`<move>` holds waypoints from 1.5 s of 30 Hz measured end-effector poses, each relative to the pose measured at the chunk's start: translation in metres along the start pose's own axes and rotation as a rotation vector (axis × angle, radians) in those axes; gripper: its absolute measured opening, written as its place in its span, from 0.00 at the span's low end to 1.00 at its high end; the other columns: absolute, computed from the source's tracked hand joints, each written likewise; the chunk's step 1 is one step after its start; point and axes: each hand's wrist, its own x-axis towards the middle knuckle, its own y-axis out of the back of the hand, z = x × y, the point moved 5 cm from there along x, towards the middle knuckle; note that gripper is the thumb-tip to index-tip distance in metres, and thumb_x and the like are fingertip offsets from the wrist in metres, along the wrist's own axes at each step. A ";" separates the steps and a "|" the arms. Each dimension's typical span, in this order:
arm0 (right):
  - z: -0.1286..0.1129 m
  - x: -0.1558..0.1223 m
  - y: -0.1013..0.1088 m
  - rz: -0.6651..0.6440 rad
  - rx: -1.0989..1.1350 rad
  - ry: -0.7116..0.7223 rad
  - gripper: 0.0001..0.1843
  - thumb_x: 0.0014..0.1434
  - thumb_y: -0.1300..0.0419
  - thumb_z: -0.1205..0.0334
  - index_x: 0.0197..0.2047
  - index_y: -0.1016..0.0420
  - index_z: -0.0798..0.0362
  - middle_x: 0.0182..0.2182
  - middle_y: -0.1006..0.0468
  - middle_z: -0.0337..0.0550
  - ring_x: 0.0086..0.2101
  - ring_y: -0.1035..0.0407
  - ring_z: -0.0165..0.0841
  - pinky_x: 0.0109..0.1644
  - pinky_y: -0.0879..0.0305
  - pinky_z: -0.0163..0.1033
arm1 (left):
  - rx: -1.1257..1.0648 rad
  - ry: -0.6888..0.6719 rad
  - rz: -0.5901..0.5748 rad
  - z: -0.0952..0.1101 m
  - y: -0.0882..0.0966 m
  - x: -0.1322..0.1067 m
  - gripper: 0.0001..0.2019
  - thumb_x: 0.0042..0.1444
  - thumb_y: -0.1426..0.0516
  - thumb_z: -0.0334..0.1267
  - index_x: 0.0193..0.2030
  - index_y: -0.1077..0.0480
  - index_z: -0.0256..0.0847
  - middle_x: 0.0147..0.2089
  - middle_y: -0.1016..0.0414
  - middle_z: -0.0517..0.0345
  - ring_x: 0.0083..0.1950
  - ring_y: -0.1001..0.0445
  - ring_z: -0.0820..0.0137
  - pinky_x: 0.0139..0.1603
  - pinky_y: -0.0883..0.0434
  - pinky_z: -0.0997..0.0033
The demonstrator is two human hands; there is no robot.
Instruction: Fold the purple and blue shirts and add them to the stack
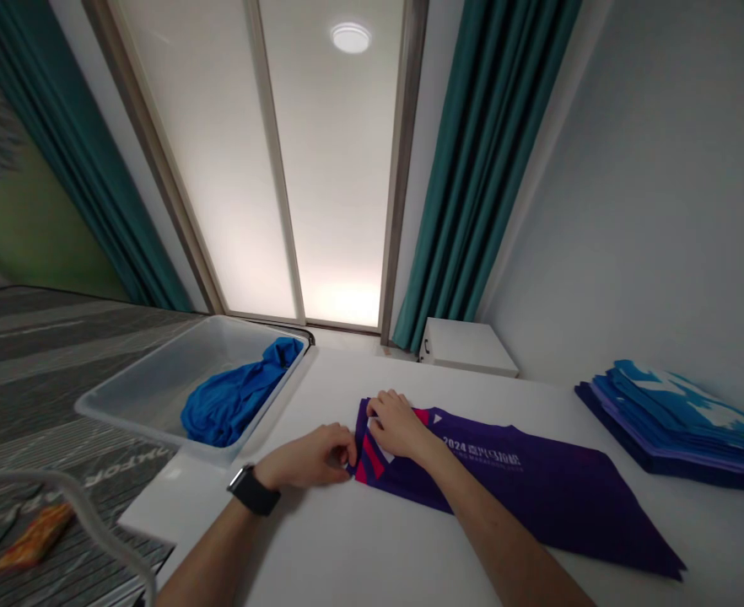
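Note:
A dark purple shirt [555, 485] with pink and white marks and white "2024" lettering lies flat on the white table [359, 548], folded into a long strip. My left hand [318, 455], with a black watch on its wrist, pinches the near corner of the shirt's left end. At the far corner of that same end, my right hand [394, 421] is closed on the fabric, its forearm crossing over the shirt. Part of the cloth under my right hand is hidden.
A stack of folded clothes [682, 421] in blue and purple lies at the right by the wall. To the left stands a clear plastic bin [137, 379] holding crumpled blue cloth [239, 396]. Behind the table are a white cabinet [466, 346] and a teal curtain [473, 169].

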 end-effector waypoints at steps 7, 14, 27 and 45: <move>-0.006 -0.001 0.005 -0.020 -0.009 0.034 0.03 0.60 0.46 0.68 0.37 0.33 0.52 0.38 0.27 0.43 0.42 0.39 0.36 0.46 0.48 0.41 | 0.090 -0.028 -0.020 0.001 -0.004 0.005 0.04 0.51 0.42 0.28 0.30 0.28 0.40 0.31 0.29 0.61 0.35 0.33 0.73 0.41 0.37 0.74; -0.004 0.001 0.006 -0.022 -0.067 0.031 0.04 0.62 0.47 0.68 0.39 0.32 0.52 0.36 0.24 0.44 0.41 0.35 0.37 0.48 0.49 0.42 | 0.057 -0.003 -0.030 0.002 -0.003 0.003 0.04 0.52 0.43 0.29 0.31 0.27 0.40 0.32 0.28 0.60 0.34 0.32 0.73 0.38 0.36 0.76; -0.003 -0.001 0.001 -0.009 -0.047 0.057 0.07 0.64 0.48 0.70 0.43 0.30 0.52 0.40 0.23 0.45 0.43 0.35 0.38 0.48 0.45 0.42 | 0.144 -0.015 -0.024 0.013 -0.001 0.004 0.05 0.51 0.44 0.27 0.30 0.29 0.41 0.32 0.28 0.60 0.35 0.32 0.71 0.41 0.37 0.73; 0.006 -0.004 -0.007 0.102 0.033 0.014 0.10 0.64 0.47 0.69 0.47 0.29 0.51 0.43 0.25 0.44 0.46 0.37 0.37 0.51 0.44 0.43 | 0.386 0.093 0.137 0.006 -0.019 0.016 0.13 0.62 0.47 0.43 0.27 0.35 0.41 0.27 0.30 0.58 0.30 0.31 0.68 0.36 0.39 0.68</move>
